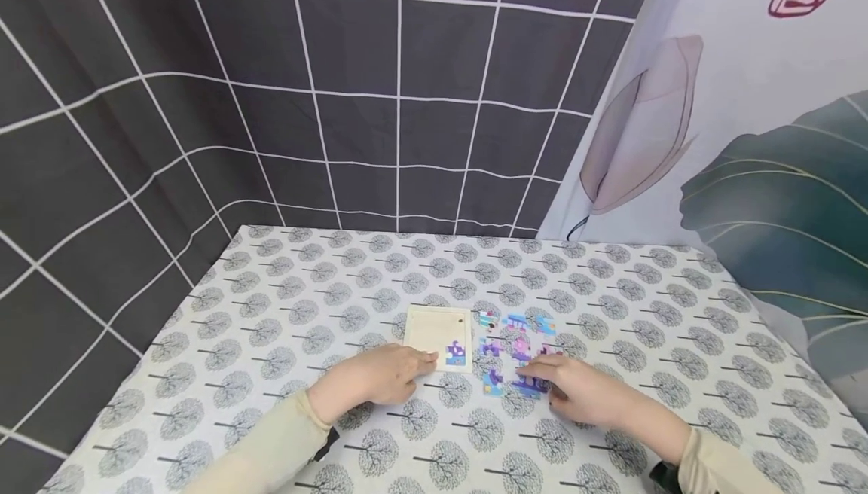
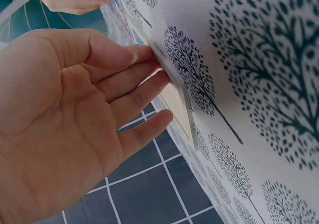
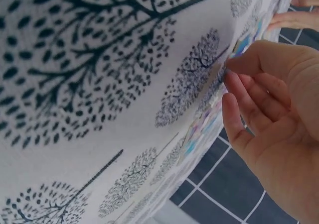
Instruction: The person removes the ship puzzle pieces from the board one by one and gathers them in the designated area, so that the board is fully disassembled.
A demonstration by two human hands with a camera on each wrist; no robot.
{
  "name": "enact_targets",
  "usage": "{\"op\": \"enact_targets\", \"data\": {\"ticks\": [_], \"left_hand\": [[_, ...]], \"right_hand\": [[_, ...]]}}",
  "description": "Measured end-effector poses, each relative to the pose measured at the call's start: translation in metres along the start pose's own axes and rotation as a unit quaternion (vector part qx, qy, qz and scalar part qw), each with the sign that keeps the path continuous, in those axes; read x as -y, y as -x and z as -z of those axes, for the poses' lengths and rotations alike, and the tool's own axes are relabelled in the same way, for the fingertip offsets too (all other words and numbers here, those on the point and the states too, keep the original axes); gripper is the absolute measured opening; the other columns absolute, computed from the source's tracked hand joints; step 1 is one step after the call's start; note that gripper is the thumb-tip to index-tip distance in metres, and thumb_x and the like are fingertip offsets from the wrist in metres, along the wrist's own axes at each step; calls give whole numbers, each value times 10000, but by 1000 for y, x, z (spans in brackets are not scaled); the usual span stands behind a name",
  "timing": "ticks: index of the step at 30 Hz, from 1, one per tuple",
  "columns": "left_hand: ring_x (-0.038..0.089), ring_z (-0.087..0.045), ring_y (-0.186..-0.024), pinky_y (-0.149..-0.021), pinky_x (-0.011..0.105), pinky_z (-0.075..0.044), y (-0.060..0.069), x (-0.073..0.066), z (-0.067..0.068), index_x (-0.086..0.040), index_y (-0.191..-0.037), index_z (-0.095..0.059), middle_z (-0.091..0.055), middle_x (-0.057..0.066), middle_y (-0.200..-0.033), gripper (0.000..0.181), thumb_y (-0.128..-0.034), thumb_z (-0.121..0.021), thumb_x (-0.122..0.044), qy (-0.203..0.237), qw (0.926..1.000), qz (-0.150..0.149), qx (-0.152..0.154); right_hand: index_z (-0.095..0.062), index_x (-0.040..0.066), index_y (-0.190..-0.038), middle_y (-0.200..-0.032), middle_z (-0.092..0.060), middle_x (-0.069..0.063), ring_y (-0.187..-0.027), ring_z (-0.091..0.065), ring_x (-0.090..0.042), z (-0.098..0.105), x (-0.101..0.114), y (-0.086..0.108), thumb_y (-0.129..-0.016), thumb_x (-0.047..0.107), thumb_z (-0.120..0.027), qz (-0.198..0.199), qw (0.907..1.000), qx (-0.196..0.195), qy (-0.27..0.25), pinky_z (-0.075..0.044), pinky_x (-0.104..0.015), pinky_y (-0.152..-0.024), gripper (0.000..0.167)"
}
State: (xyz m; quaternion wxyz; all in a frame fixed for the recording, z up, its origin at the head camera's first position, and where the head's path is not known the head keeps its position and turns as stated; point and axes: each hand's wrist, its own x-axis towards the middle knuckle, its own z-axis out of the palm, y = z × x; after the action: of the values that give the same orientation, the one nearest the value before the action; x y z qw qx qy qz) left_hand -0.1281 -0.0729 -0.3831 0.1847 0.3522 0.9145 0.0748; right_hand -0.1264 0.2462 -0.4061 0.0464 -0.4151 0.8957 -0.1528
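Observation:
A square, light wooden puzzle tray (image 1: pixel 423 328) lies on the patterned cloth, with one purple and blue jigsaw piece (image 1: pixel 456 353) in its lower right corner. My left hand (image 1: pixel 385 373) rests its fingertips on the tray's lower left rim; the left wrist view shows those fingers (image 2: pixel 137 82) loosely bent against the edge. To the right of the tray, my right hand (image 1: pixel 576 388) reaches over a purple jigsaw piece (image 1: pixel 529 385), its fingers touching it and partly covering it. In the right wrist view the right hand's fingertips (image 3: pixel 230 102) meet the cloth, with no piece visible between them.
Several loose colourful jigsaw pieces (image 1: pixel 517 322) lie spread in rows right of the tray. The tree-print tablecloth (image 1: pixel 305 306) covers the table. A dark gridded curtain (image 1: pixel 353 132) hangs behind, and a leaf-print curtain (image 1: pixel 780 200) hangs at the right.

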Motion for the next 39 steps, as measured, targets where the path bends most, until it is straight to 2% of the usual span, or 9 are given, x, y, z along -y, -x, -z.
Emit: {"op": "enact_targets", "data": {"ticks": [5, 10, 14, 20, 21, 24, 27, 28, 39], "left_hand": [[199, -406, -1314, -1120, 390, -287, -1, -1, -3, -112, -1372, -468, -405, -34, -1447, 483, -894, -534, -103, -12, 10000, 63, 18], [186, -382, -1331, -1128, 395, -268, -1, 2, -3, -115, -1384, -453, -400, -44, -1455, 490, -899, -506, -70, 83, 9998, 157, 88], [177, -364, -1341, -1134, 388, -259, 0, 4, -2, -124, -1387, -452, -401, -40, -1456, 483, -909, -479, -58, 197, 9995, 209, 146], [172, -350, -1350, -1138, 386, -253, -2, 5, -2, -142, -1375, -472, -398, -38, -1459, 461, -917, -496, -106, 177, 9995, 146, 204], [172, -350, -1349, -1138, 388, -251, -3, 5, -2, -141, -1370, -479, -398, -41, -1459, 451, -920, -502, -120, 167, 9996, 131, 198], [173, -363, -1341, -1136, 386, -256, -3, 5, -2, -137, -1351, -500, -404, -46, -1453, 429, -923, -519, -156, 89, 9998, 67, 152], [170, -371, -1336, -1134, 380, -261, -3, 5, -3, -134, -1346, -505, -410, -46, -1448, 419, -929, -517, -176, 35, 9999, 56, 107], [169, -374, -1334, -1133, 375, -264, -3, 5, -3, -133, -1348, -502, -411, -44, -1447, 419, -931, -514, -182, -4, 9999, 48, 96], [180, -375, -1334, -1132, 360, -269, -2, 3, -1, -121, -1351, -498, -418, -19, -1445, 418, -938, -507, -186, -43, 9999, 54, 101]], "right_hand": [[-634, 39, -1165, -1171, -638, -117, -1105, -573, -353, 5, 1, 4, -743, -40, -625, -112, 9997, -76, -180, -461, -484, -942, 430], [-632, 83, -1186, -1170, -646, -66, -1102, -588, -297, 9, 0, 1, -776, 61, -696, -188, 9974, -633, -298, -477, -453, -933, 416], [-629, 97, -1189, -1151, -656, -45, -1092, -589, -324, 12, -1, -5, -743, 118, -761, -202, 9919, -1129, -544, -465, -497, -928, 466], [-616, 77, -1206, -1130, -668, -59, -1039, -621, -294, 13, 1, -15, -724, 157, -780, -280, 9844, -1530, -820, -495, -473, -899, 515], [-612, 72, -1211, -1131, -667, -65, -994, -638, -277, 12, 1, -16, -725, 165, -779, -304, 9838, -1544, -856, -535, -433, -842, 523], [-609, 99, -1222, -1140, -664, -44, -1011, -631, -269, 11, 1, -21, -731, 227, -777, -499, 9830, -1559, -830, -537, -428, -843, 534], [-609, 110, -1222, -1145, -662, -22, -1022, -625, -258, 10, 2, -26, -744, 268, -770, -553, 9821, -1561, -893, -529, -444, -857, 529], [-608, 117, -1225, -1145, -662, -5, -1060, -612, -253, 10, 3, -28, -746, 283, -768, -554, 9822, -1566, -880, -493, -470, -912, 531], [-578, 67, -1253, -1089, -667, -65, -947, -631, -187, 9, 7, -63, -770, 291, -750, -172, 9842, -1278, -1209, -537, -406, -826, 559]]}}
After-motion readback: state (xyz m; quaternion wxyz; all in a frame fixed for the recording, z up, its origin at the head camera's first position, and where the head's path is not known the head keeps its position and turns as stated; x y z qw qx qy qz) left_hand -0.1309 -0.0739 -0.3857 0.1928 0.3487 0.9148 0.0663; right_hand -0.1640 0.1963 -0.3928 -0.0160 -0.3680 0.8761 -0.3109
